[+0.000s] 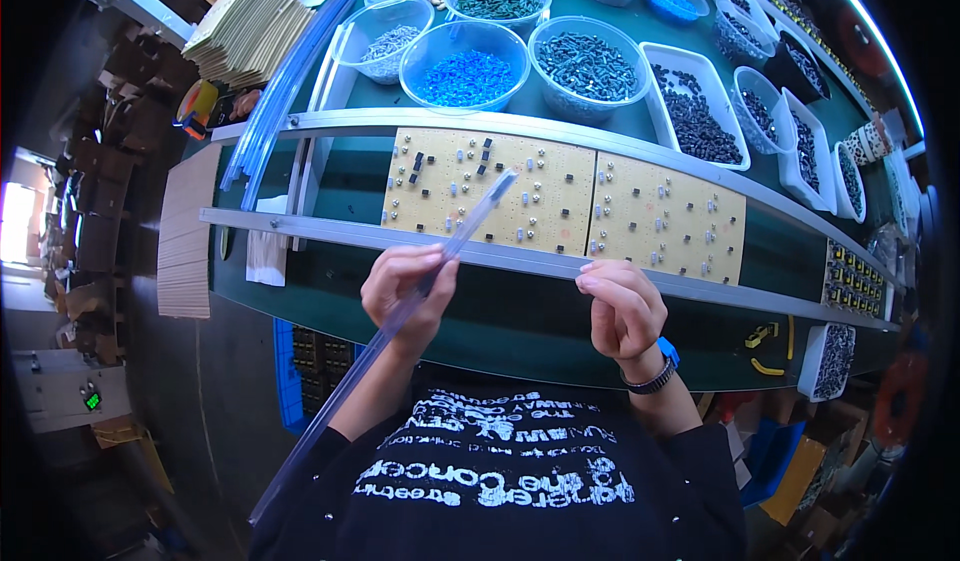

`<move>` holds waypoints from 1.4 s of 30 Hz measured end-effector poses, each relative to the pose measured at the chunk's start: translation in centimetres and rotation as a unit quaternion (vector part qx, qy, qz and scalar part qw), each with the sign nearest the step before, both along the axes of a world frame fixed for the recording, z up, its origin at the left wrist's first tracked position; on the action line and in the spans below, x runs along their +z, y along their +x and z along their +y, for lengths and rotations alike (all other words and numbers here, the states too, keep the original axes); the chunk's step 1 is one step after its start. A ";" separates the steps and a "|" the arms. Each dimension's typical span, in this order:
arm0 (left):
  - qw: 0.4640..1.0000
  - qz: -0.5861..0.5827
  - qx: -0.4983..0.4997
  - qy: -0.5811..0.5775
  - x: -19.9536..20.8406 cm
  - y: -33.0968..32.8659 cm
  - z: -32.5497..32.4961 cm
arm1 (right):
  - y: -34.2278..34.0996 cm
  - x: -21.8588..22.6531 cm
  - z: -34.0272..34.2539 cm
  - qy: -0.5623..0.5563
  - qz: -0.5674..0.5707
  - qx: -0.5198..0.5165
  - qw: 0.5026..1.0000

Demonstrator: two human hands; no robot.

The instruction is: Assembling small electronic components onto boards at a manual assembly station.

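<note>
My left hand [408, 291] is closed round a long clear plastic component tube [345, 393]. The tube slants from beside my left sleeve up over the left tan circuit board [548, 223]. Something dark shows inside its upper end. Small black, silver and pale parts stand on this board and on the right tan circuit board [672, 186], which lies against it between two metal rails [520, 258]. My right hand [626, 311] hovers just in front of the near rail, thumb and fingertips pinched together; whatever may be between them is too small to see.
Behind the rails stand a tub of blue parts [465, 79], a tub of dark parts [588, 66] and a white tray of black parts [697, 111]. More clear tubes [290, 91] lean at the left, near stacked cardboard sheets [245, 23]. A small tray [828, 361] sits at the right edge.
</note>
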State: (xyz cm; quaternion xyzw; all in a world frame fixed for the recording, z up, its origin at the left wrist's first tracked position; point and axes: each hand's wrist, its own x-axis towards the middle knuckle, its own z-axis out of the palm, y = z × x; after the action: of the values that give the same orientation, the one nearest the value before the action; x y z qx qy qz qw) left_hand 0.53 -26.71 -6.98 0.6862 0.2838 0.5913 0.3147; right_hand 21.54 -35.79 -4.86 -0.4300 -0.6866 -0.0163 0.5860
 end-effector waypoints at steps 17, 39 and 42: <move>0.994 0.100 -0.017 -0.038 3.3 2.2 -3.0 | 0.3 0.5 -0.4 0.022 -0.006 -0.004 1.000; 0.523 0.412 0.441 -0.602 -18.5 -27.1 -36.1 | -1.4 -1.3 -0.7 -0.009 -0.034 0.030 0.999; 0.545 0.523 0.247 -0.607 -20.8 -26.8 -37.2 | -2.3 -1.6 -0.9 -0.028 -0.030 0.027 0.999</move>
State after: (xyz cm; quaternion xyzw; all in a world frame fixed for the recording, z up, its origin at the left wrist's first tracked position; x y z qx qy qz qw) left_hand -26.24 -63.93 -27.81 0.4221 0.8477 -0.1311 0.2933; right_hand 19.27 -36.72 -6.48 -0.4270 -0.7153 0.0062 0.5531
